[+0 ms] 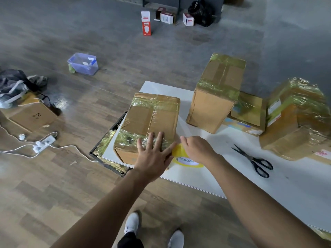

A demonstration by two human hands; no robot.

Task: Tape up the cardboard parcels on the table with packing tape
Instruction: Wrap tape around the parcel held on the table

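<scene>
A cardboard parcel [152, 119] with yellowish tape bands lies flat at the left end of the white table [223, 154]. My left hand [154, 154] presses its straight fingers flat on the taped near band of this parcel. My right hand [197, 149] grips a yellow roll of packing tape [186, 159] right beside the parcel's near right corner. A taller taped parcel [215, 97] stands behind. A low taped box [249, 113] and a heavily wrapped parcel [295, 119] sit further right.
Black-handled scissors [254, 160] lie on the table right of my hands. A dark crate [111, 158] sits under the table's left end. On the floor are a power strip [43, 143] with cables, a cardboard box [33, 115], a plastic tub [83, 63] and small cartons [146, 22].
</scene>
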